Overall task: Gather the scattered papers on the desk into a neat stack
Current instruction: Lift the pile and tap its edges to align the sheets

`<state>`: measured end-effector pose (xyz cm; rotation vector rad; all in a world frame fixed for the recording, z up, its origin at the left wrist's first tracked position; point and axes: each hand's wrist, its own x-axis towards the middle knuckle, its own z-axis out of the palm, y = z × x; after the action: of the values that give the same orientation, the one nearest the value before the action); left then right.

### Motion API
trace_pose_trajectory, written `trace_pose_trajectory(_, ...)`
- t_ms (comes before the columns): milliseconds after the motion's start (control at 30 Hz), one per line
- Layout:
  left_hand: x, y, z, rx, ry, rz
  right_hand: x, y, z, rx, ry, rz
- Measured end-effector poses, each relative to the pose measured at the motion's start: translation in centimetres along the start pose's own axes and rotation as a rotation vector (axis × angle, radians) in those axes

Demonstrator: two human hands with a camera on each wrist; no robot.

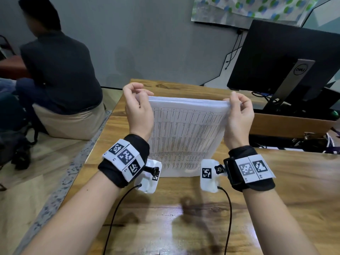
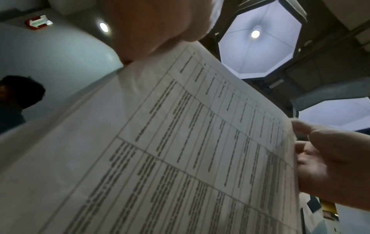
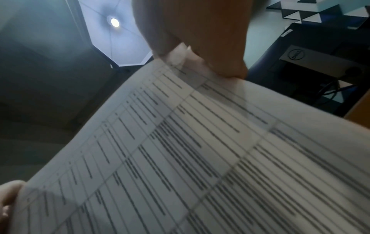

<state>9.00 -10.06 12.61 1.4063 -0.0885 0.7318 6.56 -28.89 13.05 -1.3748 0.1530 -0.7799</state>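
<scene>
Near edge of the wooden desk point(image 1: 165, 218): bare wood w/ two forearms over it, each w/ a black wrist band carrying printed marker tags and a white camera pod w/ a thin black cable.

Mid desk: the stack of papers point(image 1: 185, 137) stands upright on its bottom edge, which touches the desk between the two wrists. White sheets, front one printed w/ a dense table, thin ruled columns and rows of small dark text; text too small and blurred to read in any view. Top edge shows many sheets, layered and roughly flush. Front sheet bows a bit in the wrist views.

Left hand point(image 1: 138, 109) pinches the top left corner, thumb on the near side, fingers curled behind; grip clamped on the stack. Right hand point(image 1: 239, 116) does the same at the top right corner, grip clamped on the stack as well. Fingertips behind the paper are hidden. Wrist views are mostly filled w/ paper, motion-blurred on the right wrist; only part of each hand shows.

Right, farther: an open cardboard box point(image 1: 290, 124) against the desk, contents dark, can't make out. Behind it a black monitor point(image 1: 287, 57) seen from the back, cut off by the frame edge.

Left, far: a person point(image 1: 57, 70) sits off the desk, back turned.
</scene>
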Motion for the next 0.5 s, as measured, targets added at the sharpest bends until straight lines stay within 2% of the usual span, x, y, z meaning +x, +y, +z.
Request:
trace_pose_trajectory(100, -0.1, 0.4, 0.2, -0.036, -0.014, -0.017, -0.8, 1.3, -1.0, 0.075, -0.172, -0.025)
trace_pose_trajectory(167, -0.6, 0.2, -0.4, -0.095, -0.076, -0.039, -1.1, 2.6, -2.0, 0.064, -0.257, 0.027)
trace_pose_trajectory(233, -1.6, -0.7, -1.6, -0.132, -0.228, -0.077, -1.5, 4.2, -3.0, -0.030, -0.284, 0.105)
trace_pose_trajectory(300, -2.9, -1.5, -2.7, -0.077, -0.375, -0.209, -1.9, 5.7, -3.7, -0.075, -0.286, 0.152)
trace_pose_trajectory(333, -3.5, -2.0, -3.1, -0.041, -0.398, -0.290, -2.2, 6.2, -3.8, -0.081, -0.289, 0.176)
trace_pose_trajectory(400, -4.3, -2.4, -3.4, 0.029, -0.334, -0.383, -2.5, 6.5, -3.7, -0.061, -0.286, 0.181)
trace_pose_trajectory(500, -4.2, -1.8, -3.5, 0.055, -0.205, -0.304, -2.7, 5.3, -2.9, -0.023, -0.236, 0.120)
